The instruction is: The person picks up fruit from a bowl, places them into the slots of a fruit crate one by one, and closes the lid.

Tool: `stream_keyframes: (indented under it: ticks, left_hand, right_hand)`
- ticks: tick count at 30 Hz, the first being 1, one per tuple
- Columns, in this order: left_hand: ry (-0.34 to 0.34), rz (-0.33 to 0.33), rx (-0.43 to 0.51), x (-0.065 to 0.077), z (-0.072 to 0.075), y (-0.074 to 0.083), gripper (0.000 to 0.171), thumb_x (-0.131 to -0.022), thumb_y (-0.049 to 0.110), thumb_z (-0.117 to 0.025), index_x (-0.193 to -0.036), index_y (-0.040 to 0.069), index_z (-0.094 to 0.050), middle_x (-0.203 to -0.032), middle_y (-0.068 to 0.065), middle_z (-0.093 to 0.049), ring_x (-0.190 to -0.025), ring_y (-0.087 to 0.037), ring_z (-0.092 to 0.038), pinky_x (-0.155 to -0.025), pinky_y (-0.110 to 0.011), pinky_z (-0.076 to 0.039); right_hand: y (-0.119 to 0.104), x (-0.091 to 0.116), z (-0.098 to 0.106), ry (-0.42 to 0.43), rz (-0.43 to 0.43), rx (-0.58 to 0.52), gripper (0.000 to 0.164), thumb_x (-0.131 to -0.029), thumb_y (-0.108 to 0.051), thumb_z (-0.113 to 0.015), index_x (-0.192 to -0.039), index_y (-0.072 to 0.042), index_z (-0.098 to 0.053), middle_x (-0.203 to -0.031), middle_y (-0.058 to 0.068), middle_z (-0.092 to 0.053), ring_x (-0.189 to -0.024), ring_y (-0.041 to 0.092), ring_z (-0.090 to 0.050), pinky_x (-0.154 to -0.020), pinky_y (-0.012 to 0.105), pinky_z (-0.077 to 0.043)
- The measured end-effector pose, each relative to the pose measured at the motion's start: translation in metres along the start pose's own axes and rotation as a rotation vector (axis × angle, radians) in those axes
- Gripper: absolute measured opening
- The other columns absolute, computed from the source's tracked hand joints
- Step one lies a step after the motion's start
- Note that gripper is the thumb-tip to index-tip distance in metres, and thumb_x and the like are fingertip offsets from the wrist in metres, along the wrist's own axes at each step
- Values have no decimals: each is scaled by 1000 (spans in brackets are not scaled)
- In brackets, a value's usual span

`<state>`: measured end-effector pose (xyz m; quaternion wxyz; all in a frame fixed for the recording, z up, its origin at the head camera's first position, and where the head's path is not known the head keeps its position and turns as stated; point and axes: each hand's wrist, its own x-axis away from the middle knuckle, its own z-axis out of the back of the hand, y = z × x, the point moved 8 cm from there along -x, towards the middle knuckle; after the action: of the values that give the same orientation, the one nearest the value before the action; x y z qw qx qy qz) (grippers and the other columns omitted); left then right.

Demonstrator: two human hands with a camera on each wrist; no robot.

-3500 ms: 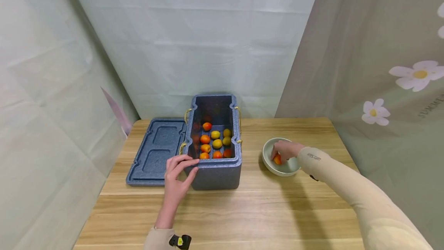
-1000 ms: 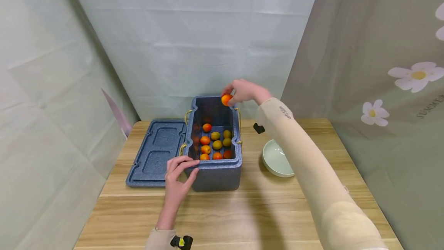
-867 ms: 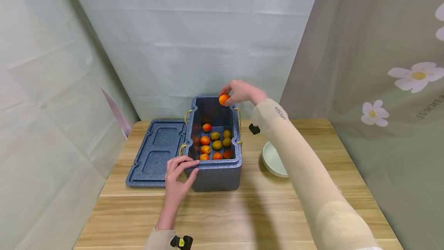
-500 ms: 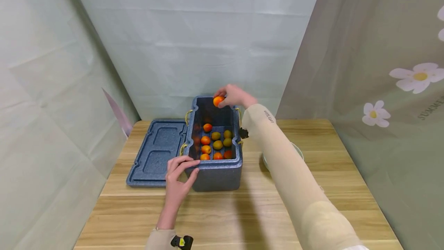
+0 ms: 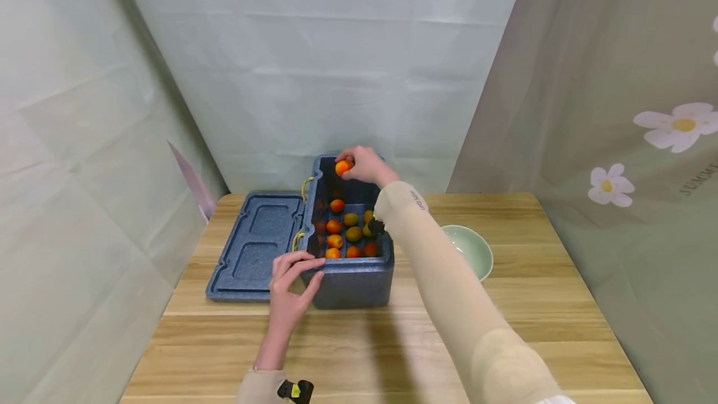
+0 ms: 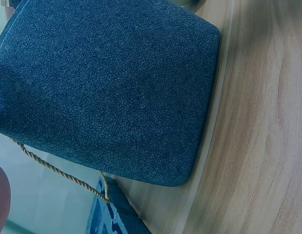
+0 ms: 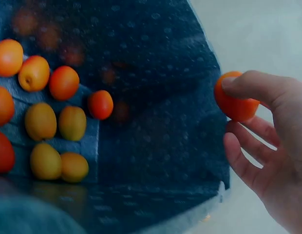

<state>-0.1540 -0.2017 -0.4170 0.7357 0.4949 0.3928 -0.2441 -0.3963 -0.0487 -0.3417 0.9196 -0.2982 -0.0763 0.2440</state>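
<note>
My right hand [image 5: 367, 166] pinches a small orange-red fruit [image 7: 236, 102] between thumb and fingers, above the far end of a speckled blue box [image 5: 352, 292]. Inside the box, orange-red fruits [image 7: 64, 83] and yellow-green fruits [image 7: 41, 122] lie on the bottom, towards the near end; the right sleeve partly covers them in the head view. My left hand [image 5: 288, 292] rests at the near left corner, fingers on the rim and thumb against the front wall. That wall fills much of the left wrist view, where only slivers of the hand show.
Left of the box lies its flat blue lid [image 5: 263, 267] on the wooden table [image 5: 196, 354]. A pale green bowl [image 5: 477, 251] stands on the right, partly behind the right forearm. Yellow rope handles [image 6: 58, 170] hang at the box sides. Fabric screens surround the table.
My right hand took the fruit out of the bowl and carried it left to the box's far end. Over the last second it moved farther left and slightly lower. The left hand stayed put.
</note>
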Motion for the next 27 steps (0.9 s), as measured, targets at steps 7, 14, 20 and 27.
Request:
stream_keyframes:
  ticks: [7,14,20,27]
  left_hand:
    - [14,-9,-3,2,-2,-1,33,-67,-8,-80,-98,5,-77,-101,-16,-65,-103,-28,-51,-99,-25,-33]
    - [7,-1,-6,2,-2,-1,31,-70,-5,-80,-99,7,-77,-101,-15,-66,-105,-24,-51,-99,-25,-34]
    - [3,-5,-4,1,-2,1,29,-74,-1,-80,-101,10,-77,-102,-12,-66,-105,-23,-52,-99,-26,-34]
    - [-4,-11,2,1,-4,2,26,-77,2,-79,-102,10,-78,-103,-11,-66,-105,-22,-52,-99,-26,-33]
  right_hand:
    - [7,-2,-9,49,-37,-4,42,-91,-15,-70,-133,-11,-62,-129,12,-59,-111,27,-55,-101,40,-49]
    - [13,-2,-20,26,-75,31,41,-91,-15,-70,-131,-13,-60,-131,10,-60,-113,25,-57,-103,40,-48]
    - [12,1,-33,-19,-74,82,39,-92,-14,-69,-130,-14,-62,-132,9,-61,-112,25,-58,-101,39,-49]
    - [14,5,-45,-66,-90,83,39,-92,-12,-69,-130,-14,-62,-134,9,-61,-113,25,-59,-102,40,-49]
